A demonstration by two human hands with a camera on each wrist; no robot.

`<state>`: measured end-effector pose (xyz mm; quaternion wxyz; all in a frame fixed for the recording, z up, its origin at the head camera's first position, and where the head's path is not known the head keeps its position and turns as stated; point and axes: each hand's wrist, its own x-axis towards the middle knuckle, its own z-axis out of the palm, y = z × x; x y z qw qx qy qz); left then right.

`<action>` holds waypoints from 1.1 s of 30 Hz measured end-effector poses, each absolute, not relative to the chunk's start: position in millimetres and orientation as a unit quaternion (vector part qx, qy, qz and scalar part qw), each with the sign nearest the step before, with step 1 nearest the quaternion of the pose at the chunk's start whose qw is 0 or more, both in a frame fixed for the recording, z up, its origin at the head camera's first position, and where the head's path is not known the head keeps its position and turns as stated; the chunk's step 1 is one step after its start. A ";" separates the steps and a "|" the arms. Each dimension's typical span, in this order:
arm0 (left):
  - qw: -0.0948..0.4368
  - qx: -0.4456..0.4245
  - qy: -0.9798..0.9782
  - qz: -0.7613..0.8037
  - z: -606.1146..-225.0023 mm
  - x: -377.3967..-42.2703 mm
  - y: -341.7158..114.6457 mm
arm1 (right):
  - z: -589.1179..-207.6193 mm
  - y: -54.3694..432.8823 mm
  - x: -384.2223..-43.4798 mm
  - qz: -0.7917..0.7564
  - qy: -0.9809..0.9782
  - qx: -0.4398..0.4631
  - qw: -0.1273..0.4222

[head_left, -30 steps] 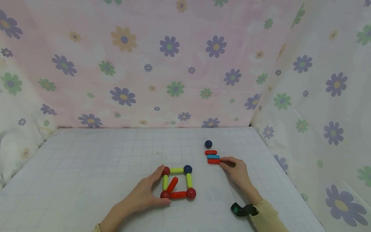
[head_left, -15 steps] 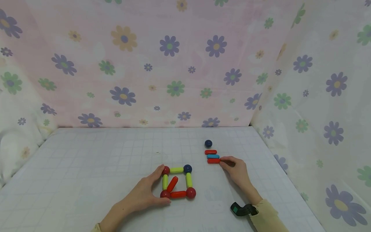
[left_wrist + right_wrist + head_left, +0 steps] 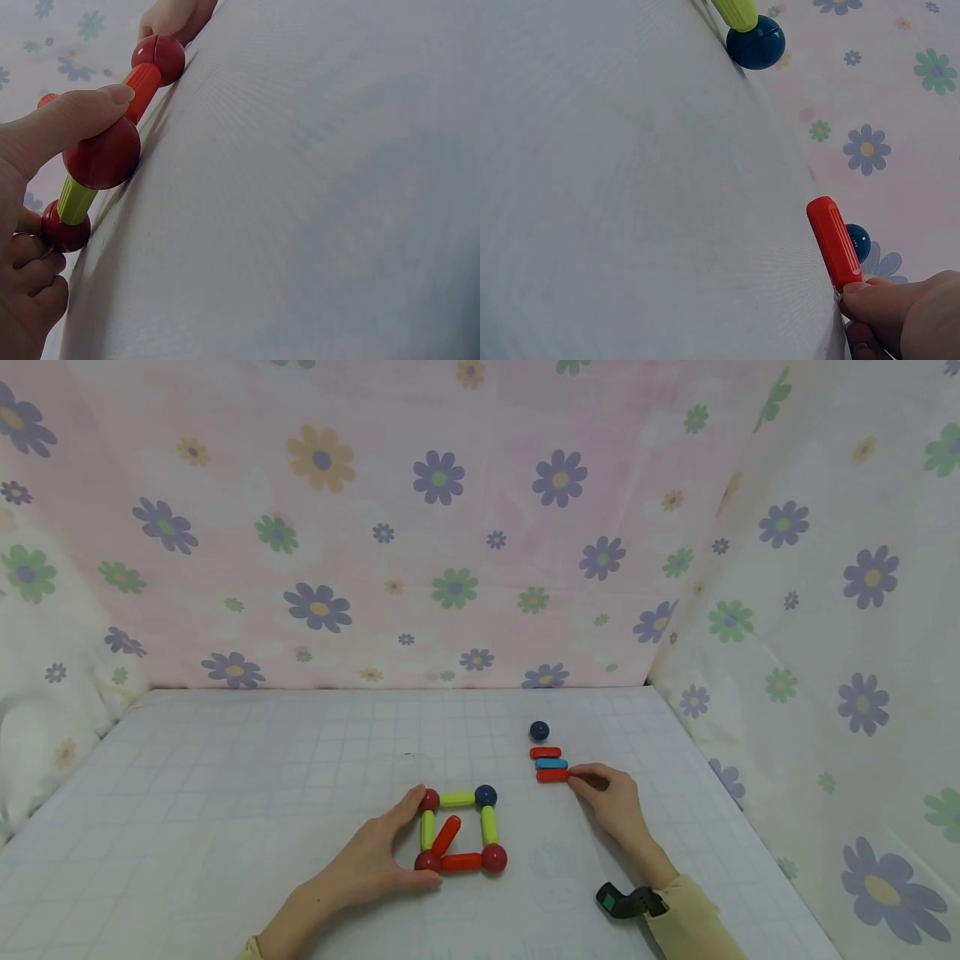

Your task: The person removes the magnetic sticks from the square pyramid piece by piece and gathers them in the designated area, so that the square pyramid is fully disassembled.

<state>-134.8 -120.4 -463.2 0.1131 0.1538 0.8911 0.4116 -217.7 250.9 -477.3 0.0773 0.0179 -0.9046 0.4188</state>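
Note:
In the head view my left hand (image 3: 375, 857) grips the left side of a square frame of magnetic rods and balls, thumb at the near red ball (image 3: 427, 861), fingers at the far red ball (image 3: 430, 800). Yellow-green rods (image 3: 457, 799) form three sides, a red rod (image 3: 461, 862) the near one. Another red rod (image 3: 447, 837) slants up from the near left ball. A dark blue ball (image 3: 486, 796) and a red ball (image 3: 494, 858) make the right corners. My right hand (image 3: 617, 806) pinches the right end of a loose red magnetic rod (image 3: 834, 244) between thumb and finger.
Just behind the pinched rod lie a blue rod (image 3: 552, 764) and another red rod (image 3: 545, 752), with a loose dark blue ball (image 3: 539, 731) farther back. A black wrist strap (image 3: 632, 902) is on the right wrist. Flowered cloth (image 3: 375, 568) rises behind the white table (image 3: 225, 777).

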 end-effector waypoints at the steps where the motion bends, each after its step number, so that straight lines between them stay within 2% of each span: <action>1: 0.113 0.154 0.891 0.412 -463.2 -134.7 -120.4 | -477.3 250.8 -217.5 0.418 -0.905 0.019 0.078; 9: 0.110 0.161 0.889 0.415 -462.4 -134.1 -120.4 | -468.9 246.8 -214.2 0.417 -0.904 0.008 0.098; 14: 0.113 0.162 0.886 0.419 -462.3 -133.5 -120.3 | -449.1 223.8 -201.8 0.439 -0.890 0.051 0.115; 25: 0.117 0.157 0.885 0.422 -461.2 -134.1 -121.4 | -418.9 163.2 -184.9 0.509 -0.844 0.163 0.035; 33: 0.110 0.164 0.885 0.422 -461.4 -133.7 -122.8 | -424.6 142.3 -180.4 0.540 -0.818 0.200 -0.016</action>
